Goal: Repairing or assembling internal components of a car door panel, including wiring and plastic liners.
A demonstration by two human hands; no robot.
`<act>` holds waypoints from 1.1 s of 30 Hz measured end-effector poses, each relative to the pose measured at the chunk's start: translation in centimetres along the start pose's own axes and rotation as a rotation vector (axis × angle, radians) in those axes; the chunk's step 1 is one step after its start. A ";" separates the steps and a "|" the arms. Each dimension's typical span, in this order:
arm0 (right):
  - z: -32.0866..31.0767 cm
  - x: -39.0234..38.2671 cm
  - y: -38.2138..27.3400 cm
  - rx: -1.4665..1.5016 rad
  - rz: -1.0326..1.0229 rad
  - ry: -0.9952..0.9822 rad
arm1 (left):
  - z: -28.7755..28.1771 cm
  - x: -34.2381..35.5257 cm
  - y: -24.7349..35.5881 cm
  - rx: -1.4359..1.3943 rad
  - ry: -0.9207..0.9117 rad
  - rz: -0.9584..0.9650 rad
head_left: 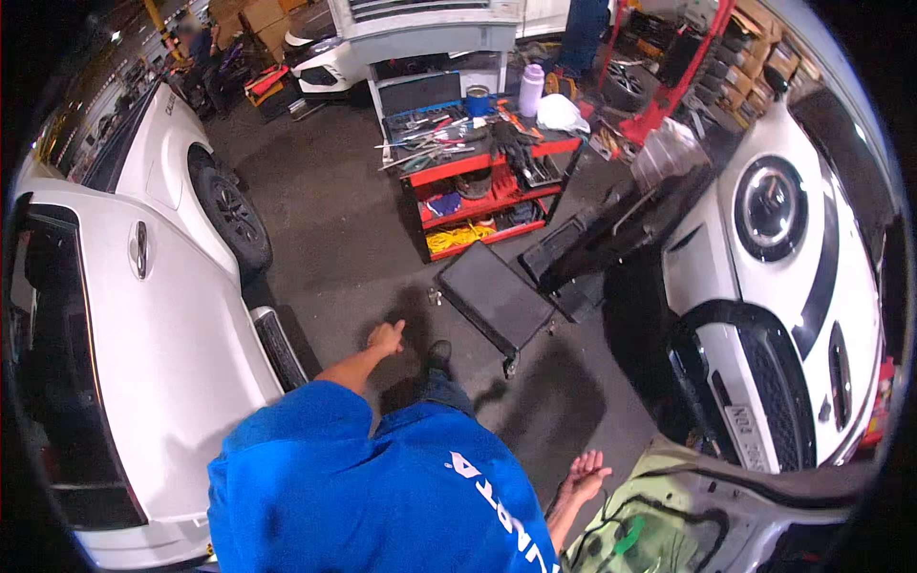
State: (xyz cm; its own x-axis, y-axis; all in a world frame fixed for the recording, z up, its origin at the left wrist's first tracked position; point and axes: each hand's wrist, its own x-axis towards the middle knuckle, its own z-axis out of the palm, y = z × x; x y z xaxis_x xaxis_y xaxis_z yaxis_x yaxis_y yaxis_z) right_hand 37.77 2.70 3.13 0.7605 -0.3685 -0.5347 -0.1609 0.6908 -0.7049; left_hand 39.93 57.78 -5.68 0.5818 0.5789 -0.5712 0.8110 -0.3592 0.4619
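Observation:
My left hand point(386, 336) hangs over the dark floor in front of my blue shirt, fingers loosely apart and empty, left of a black wheeled creeper seat point(492, 296). My right hand point(584, 473), also empty with fingers apart and slightly curled, is low on the right beside a pale green car panel point(650, 520) with black hose or wire runs. Past the seat stands a red tool cart point(478, 248) with loose tools point(430, 143) on top, a lilac bottle point(531, 95), a blue can point(478, 105) and yellow cord point(457, 237) below.
A white pickup truck point(172, 353) flanks me on the left, a white car point(726, 277) on the right. Dark plastic parts point(602, 248) lie beside the cart. A red post point(688, 67) and stacked boxes stand behind. Another person point(201, 62) is at the back left.

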 end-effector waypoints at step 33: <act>78.0 36.4 24.7 -1.270 -0.933 -0.800 | -4.8 0.0 -12.7 -0.054 -0.175 -0.199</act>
State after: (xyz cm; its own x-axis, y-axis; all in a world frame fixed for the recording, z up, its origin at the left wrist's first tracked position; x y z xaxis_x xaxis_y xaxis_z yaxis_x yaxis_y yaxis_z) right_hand 110.60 54.90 2.61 0.9060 0.3141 0.2837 0.4181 -0.5605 -0.7148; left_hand 29.35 65.87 -8.29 0.4173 0.4974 -0.7606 0.9085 -0.2087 0.3620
